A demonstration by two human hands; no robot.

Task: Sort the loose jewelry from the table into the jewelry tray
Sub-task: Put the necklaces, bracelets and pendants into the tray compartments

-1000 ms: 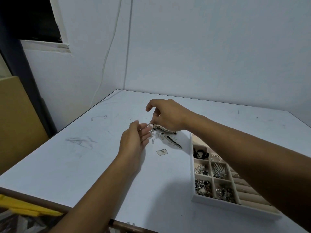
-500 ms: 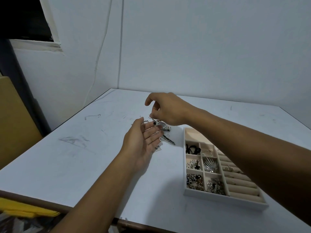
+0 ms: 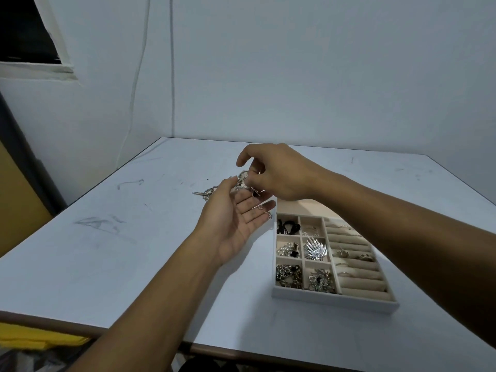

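Note:
My left hand (image 3: pixel 236 221) is raised palm up above the table, fingers spread, with a thin silver chain (image 3: pixel 259 208) lying across the fingertips. My right hand (image 3: pixel 276 173) hovers just above it, fingertips pinched on a small silver jewelry piece (image 3: pixel 243 178). A loose silver chain (image 3: pixel 205 194) lies on the table beyond my left hand. The white jewelry tray (image 3: pixel 332 299) sits to the right, its small compartments holding chains, a silver leaf brooch (image 3: pixel 315 248) and black bands, with rings in the roll slots.
The white table (image 3: pixel 107 251) has pencil-like scuffs at the left. Its front edge runs along the bottom, with something yellow (image 3: pixel 40 339) below it. Walls meet in a corner behind the table, and a cable hangs down there.
My left hand has turned palm up and lifted with the chain on its fingers. My right hand stays pinched above it. The view has shifted, so the tray appears further right.

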